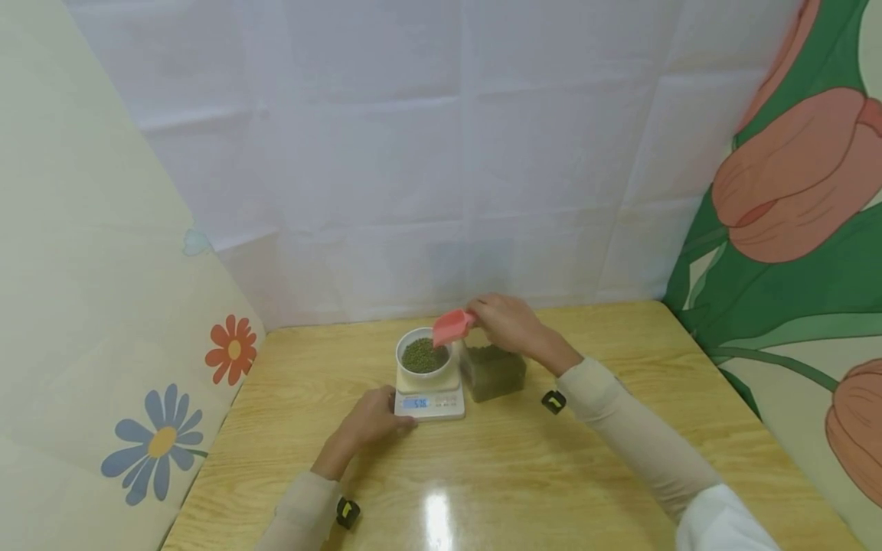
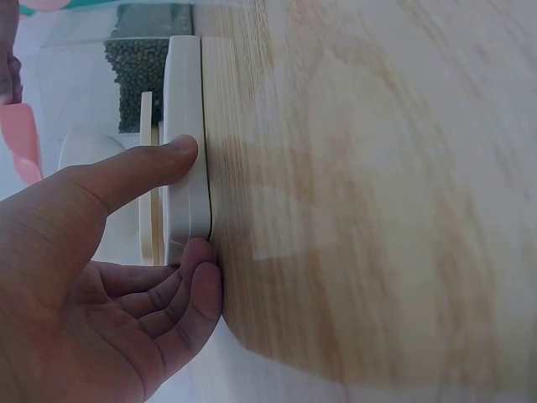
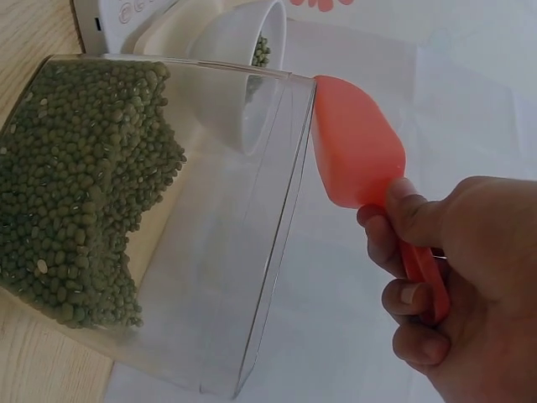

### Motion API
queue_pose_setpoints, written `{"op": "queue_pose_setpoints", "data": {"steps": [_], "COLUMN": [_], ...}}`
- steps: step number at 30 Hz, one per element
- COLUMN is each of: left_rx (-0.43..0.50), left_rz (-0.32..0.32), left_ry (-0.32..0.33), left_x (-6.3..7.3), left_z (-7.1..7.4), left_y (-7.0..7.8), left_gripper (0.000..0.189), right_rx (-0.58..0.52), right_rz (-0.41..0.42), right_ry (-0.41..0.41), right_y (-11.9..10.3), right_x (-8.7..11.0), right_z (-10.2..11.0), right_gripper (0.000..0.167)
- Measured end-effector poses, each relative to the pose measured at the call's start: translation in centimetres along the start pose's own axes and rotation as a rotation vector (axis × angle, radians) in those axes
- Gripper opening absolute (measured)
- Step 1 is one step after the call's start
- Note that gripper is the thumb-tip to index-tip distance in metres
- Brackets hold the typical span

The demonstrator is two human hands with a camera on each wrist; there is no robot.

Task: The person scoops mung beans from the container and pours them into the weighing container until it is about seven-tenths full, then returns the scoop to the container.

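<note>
A white kitchen scale [image 1: 430, 405] with a lit display stands on the table, and a white bowl [image 1: 413, 373] of green mung beans [image 1: 423, 357] sits on it. My left hand [image 1: 372, 417] holds the scale's front left corner; in the left wrist view the thumb lies on its front side, the fingers curled at the corner. Gripped by its handle in my right hand [image 1: 506, 321], a pink scoop [image 1: 451, 327] tilts over the bowl's right rim. Whether beans are in the scoop is hidden. Beside the scale is a clear plastic container [image 3: 218, 252] partly filled with mung beans [image 3: 75, 185].
The wooden table [image 1: 482, 474] meets a white cloth backdrop [image 1: 441, 191] behind. Flower-printed panels [image 1: 161, 441] flank it left and right. A small black object [image 1: 553, 401] shows near the right wrist, another black object [image 1: 347, 512] near the left.
</note>
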State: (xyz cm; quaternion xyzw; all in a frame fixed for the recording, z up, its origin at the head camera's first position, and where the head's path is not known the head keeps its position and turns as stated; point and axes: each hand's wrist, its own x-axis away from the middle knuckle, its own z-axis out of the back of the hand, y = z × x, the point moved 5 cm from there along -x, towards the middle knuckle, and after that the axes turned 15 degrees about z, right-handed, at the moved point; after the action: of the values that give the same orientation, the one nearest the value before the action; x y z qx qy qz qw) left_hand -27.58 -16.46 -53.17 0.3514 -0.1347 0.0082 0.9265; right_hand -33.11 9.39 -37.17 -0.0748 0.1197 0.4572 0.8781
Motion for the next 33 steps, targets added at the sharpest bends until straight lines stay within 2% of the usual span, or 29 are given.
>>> {"op": "queue_pose_setpoints", "data": {"steps": [13, 21, 33], "left_rx": [0.007, -0.002, 0.006], "left_rz": [0.015, 0.007, 0.008], "left_ry": [-0.002, 0.009, -0.008], "left_x": [0.2, 0.2, 0.0], "left_z": [0.0, 0.0, -0.1], "left_y": [0.3, 0.2, -0.1], "left_gripper": [0.045, 0.047, 0.048], "right_rx": [-0.033, 0.005, -0.014], "right_rz": [-0.053, -0.039, -0.125], "right_ry": [0.019, 0.026, 0.014], "right_y": [0.6, 0.8, 2.1], "right_x": [1.4, 2.5, 4.2], "right_z": [0.6, 1.1, 2.1], "right_gripper": [0.026, 0.028, 0.03]}}
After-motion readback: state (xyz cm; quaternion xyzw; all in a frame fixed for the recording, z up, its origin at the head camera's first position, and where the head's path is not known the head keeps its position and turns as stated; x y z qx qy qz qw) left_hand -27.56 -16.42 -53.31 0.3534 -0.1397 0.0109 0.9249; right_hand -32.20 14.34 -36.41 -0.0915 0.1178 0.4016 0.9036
